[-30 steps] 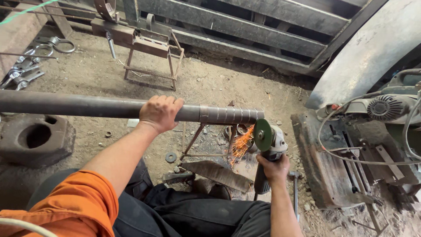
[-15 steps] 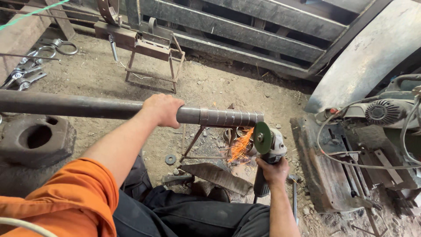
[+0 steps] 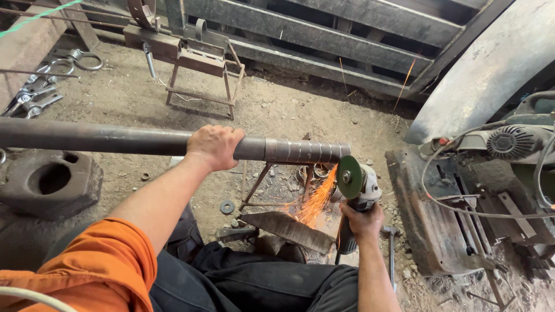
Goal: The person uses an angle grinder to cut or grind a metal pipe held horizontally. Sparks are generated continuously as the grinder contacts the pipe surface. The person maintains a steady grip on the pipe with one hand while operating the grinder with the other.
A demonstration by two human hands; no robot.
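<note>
A long dark steel pipe point(image 3: 104, 139) runs level across the view from the left edge to the middle. My left hand point(image 3: 216, 146) grips it from above, just left of a band of ground rings near its right end point(image 3: 306, 151). My right hand point(image 3: 363, 222) is wrapped around the body of an angle grinder point(image 3: 358, 190). Its green disc point(image 3: 349, 177) touches the pipe's right end, and orange sparks point(image 3: 312, 202) spray down and left. A small metal stand point(image 3: 260, 185) props the pipe from below.
A heavy iron block with a hole point(image 3: 49, 182) lies at left. Wrenches and rings point(image 3: 34, 95) lie on the dirt at far left. A rusty metal frame point(image 3: 199, 75) stands behind. A power tool with cables point(image 3: 509, 141) sits at right on a rusty plate point(image 3: 433, 219).
The view has shifted slightly. The grinder disc stays at the pipe's end and the sparks keep falling. My left hand holds the same spot on the pipe.
</note>
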